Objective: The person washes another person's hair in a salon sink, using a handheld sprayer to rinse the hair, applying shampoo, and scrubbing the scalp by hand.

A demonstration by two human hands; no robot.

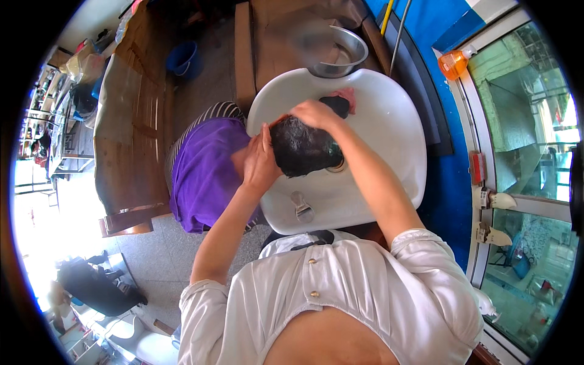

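Observation:
A person in a purple cape [204, 167] over striped clothing bends over a white basin [395, 146], their dark wet hair [301, 149] lying inside it. My left hand [260, 157] lies against the side of the head with its fingers stretched out. My right hand [310, 114] has its fingers curled at the upper part of the hair, beside a thin orange-brown edge that I cannot make out. A pink and dark cloth [342, 98] lies at the basin's back. A tap fitting [302, 208] sits near the front, and the drain is partly hidden by hair.
A steel bowl [350, 48] stands behind the basin. An orange pump bottle [453, 64] is by the window at right, near small holders [490, 234]. A wooden partition [128, 146], a blue bucket [181, 59] and a black bundle [97, 286] are at left.

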